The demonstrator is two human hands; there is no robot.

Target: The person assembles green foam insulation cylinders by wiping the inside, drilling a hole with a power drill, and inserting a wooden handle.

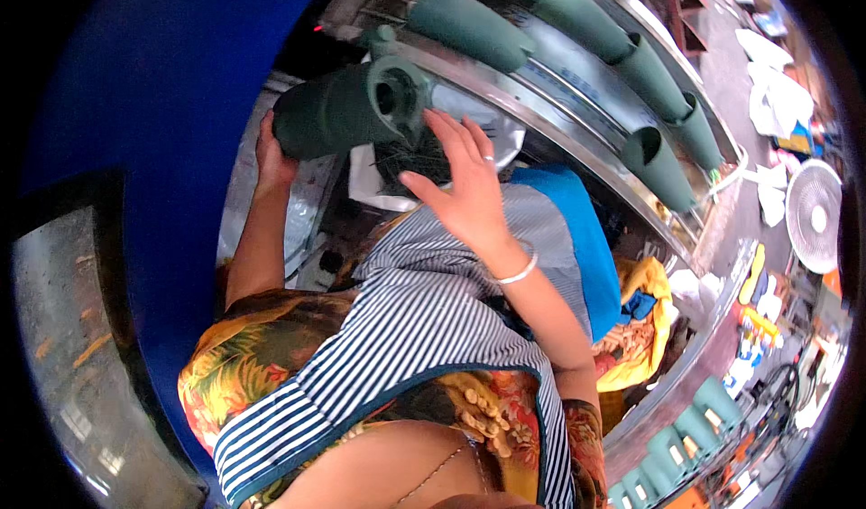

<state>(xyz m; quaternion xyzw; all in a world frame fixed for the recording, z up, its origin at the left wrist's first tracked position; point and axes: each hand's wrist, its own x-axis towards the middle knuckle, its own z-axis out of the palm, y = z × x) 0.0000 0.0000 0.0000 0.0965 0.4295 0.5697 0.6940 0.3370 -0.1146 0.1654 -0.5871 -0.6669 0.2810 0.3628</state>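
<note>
A dark green, hollow plastic cylinder (pixel 325 116) lies on its side in front of me, its round opening facing right. My left hand (pixel 274 154) grips its left end, with part of the fingers hidden behind it. By the open end, my right hand (pixel 465 180) has its fingers spread and nothing visible in them; its fingertips are close to the rim, and I cannot tell whether they touch. Dark green, thread-like trimmings (pixel 410 161) lie below the opening, over a white bag or bin (pixel 365 180).
Several similar green cylinders (pixel 577 17) stand or lie on a metal-edged rack (pixel 505 85) at the far right. A blue panel (pixel 171 148) rises on the left. To the right are a yellow cloth bundle (pixel 645 328), a white fan (pixel 815 216) and a row of green pieces (pixel 690 428).
</note>
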